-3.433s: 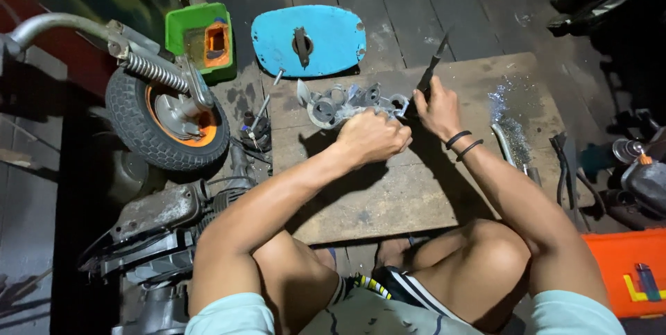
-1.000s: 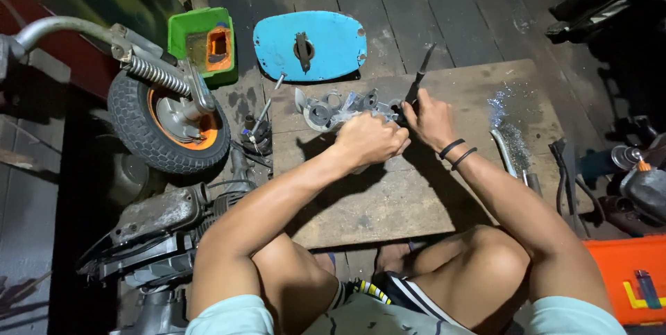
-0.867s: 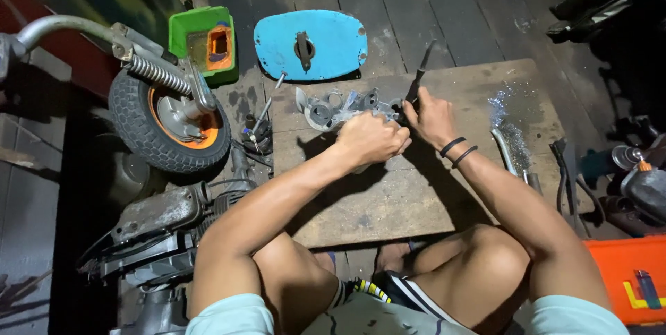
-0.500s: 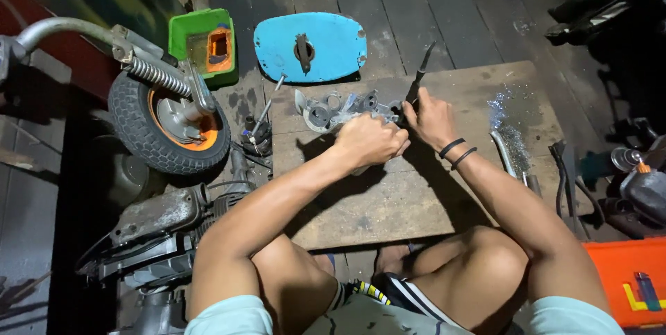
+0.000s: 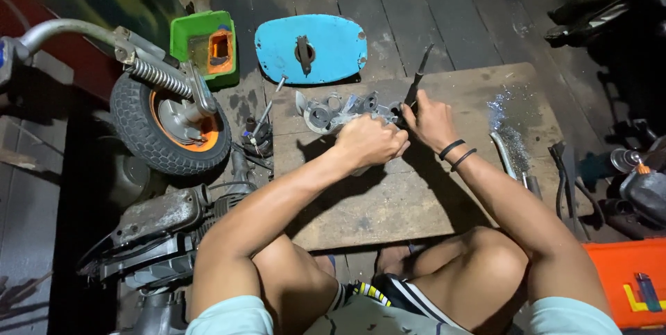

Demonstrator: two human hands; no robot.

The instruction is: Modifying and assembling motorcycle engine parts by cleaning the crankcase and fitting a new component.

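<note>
A grey cast-metal engine part [image 5: 331,110] with round openings lies on a worn wooden board [image 5: 430,189]. My left hand [image 5: 370,142] is closed over the near side of that part, pressing it down. My right hand [image 5: 430,121] grips a thin dark file-like tool [image 5: 418,83], its shaft pointing up and away and its lower end at the part's right side. Two dark bands circle my right wrist. My bare knees show at the bottom.
A blue oval cover [image 5: 311,47] lies beyond the board, next to a green plastic box [image 5: 205,45]. A small wheel with orange hub [image 5: 170,123] and an engine block [image 5: 163,231] stand at left. Metal rods [image 5: 510,161] lie right, and an orange toolbox [image 5: 628,283] sits bottom right.
My right hand and the tool have shifted slightly left toward the metal part and the tool's angle has steepened. My left hand stays on the part.
</note>
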